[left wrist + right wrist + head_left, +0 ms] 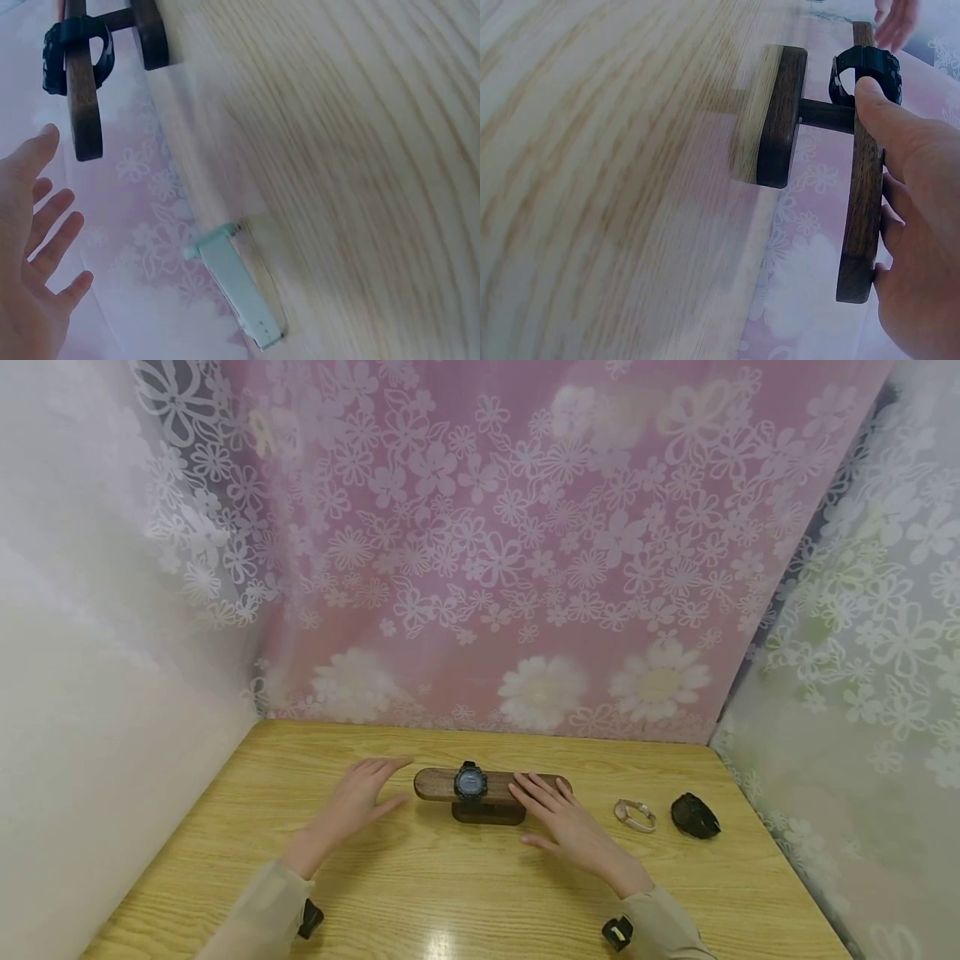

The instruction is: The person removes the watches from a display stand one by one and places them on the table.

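Observation:
A dark wooden T-shaped watch stand (438, 783) rests on the table, its long bar raised above a short base (781, 120). Around the bar's left half is a black digital watch (470, 782), its face towards me. My right hand (573, 831) lies with extended fingers over the bar's right end; in the right wrist view its thumb (885, 109) is near the watch. Just left of the bar, my left hand (356, 802) is held apart from it with fingers spread, holding nothing. In the left wrist view the watch (75, 52) and the left hand (34, 247) are apart.
Right of the stand lie a small light-banded watch (636, 816) and a black watch (695, 816). A pale green strip-like object (238, 289) lies on the table in the left wrist view. Flowered curtain (487, 568) hangs behind the wooden table (450, 893).

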`<state>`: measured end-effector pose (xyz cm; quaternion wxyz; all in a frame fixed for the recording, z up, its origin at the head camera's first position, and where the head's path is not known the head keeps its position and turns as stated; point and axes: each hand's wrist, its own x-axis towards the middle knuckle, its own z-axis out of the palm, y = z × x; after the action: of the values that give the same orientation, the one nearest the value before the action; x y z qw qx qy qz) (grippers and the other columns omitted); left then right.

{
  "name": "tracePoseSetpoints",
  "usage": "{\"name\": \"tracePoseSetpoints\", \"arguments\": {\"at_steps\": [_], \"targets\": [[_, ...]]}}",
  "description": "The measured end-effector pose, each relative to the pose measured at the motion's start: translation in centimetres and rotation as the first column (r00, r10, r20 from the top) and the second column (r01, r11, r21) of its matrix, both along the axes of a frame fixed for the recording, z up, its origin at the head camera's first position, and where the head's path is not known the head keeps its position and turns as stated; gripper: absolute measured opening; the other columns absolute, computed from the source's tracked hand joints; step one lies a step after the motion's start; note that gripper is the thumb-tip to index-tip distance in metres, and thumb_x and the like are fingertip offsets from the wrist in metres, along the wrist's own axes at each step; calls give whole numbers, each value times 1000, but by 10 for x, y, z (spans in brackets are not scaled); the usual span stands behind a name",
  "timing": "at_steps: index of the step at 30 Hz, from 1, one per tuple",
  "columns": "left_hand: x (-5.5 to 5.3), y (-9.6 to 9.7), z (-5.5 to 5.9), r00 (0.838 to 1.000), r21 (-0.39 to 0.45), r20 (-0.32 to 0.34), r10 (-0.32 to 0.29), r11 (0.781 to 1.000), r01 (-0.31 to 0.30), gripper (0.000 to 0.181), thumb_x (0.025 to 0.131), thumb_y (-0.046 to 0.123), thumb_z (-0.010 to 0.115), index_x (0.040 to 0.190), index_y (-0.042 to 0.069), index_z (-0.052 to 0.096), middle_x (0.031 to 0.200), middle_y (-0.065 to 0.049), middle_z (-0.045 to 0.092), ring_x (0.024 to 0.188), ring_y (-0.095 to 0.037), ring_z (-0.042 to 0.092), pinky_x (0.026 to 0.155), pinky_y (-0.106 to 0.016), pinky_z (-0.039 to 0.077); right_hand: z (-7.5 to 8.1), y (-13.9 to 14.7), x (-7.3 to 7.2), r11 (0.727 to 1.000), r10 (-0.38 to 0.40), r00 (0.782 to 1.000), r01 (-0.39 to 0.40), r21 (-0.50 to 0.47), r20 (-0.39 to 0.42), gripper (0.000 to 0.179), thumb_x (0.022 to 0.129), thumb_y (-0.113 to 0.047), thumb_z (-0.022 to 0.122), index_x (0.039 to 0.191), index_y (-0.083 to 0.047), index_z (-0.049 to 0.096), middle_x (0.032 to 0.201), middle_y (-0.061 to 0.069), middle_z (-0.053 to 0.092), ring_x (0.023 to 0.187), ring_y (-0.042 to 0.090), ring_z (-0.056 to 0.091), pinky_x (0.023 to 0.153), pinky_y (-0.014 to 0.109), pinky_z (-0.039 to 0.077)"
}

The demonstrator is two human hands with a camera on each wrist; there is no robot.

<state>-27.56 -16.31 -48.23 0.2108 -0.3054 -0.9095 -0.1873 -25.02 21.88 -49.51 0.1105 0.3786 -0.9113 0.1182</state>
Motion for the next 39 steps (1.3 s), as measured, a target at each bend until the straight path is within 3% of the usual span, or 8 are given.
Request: {"name": "tracePoseSetpoints", "arguments": {"at_steps": [3,7,13,24,30,39], "targets": [[-3,12,4,999,18,-22,-26,1000,26,63,89,32,80,144,12,57,135,-9,65,122,-32,62,110,-59,42,1,1,0,1000,-4,1000,4,3,4,83,92,-33,75,160,-12,33,167,8,25,153,33,24,120,65,19],[-6,31,5,992,43,-104,-67,997,72,63,86,32,82,141,12,59,131,-10,67,118,-31,64,105,-58,47,1,1,0,1000,1,1000,-1,-1,-6,83,91,-32,76,159,-10,34,165,12,28,152,35,26,119,66,20],[-9,55,-2,986,78,-123,-111,990,121,66,85,38,82,143,15,58,133,-6,66,121,-27,62,106,-53,47,-2,1,-1,1000,13,1000,-13,4,-24,82,91,-32,76,159,-9,35,165,13,29,150,38,29,117,68,22],[-14,81,-11,993,27,-38,-110,994,111,69,83,47,80,141,16,58,132,-6,65,119,-27,62,113,-57,38,-1,1,0,1000,18,1000,-18,13,-23,83,91,-34,75,159,-11,34,165,13,29,151,36,28,118,67,23],[-17,86,-12,994,-38,-44,-100,994,98,71,81,50,81,140,17,59,131,-5,65,119,-27,62,114,-56,37,-2,1,-1,999,16,1000,-15,28,-26,83,92,-36,74,160,-12,33,166,10,27,152,33,26,118,66,23],[-21,89,-12,995,-29,-16,-103,994,103,68,81,49,81,138,18,60,128,-4,66,116,-25,63,115,-56,37,-2,2,-2,1000,19,1000,-18,15,-22,83,92,-35,75,160,-11,34,166,12,28,151,35,27,118,67,23]]}}
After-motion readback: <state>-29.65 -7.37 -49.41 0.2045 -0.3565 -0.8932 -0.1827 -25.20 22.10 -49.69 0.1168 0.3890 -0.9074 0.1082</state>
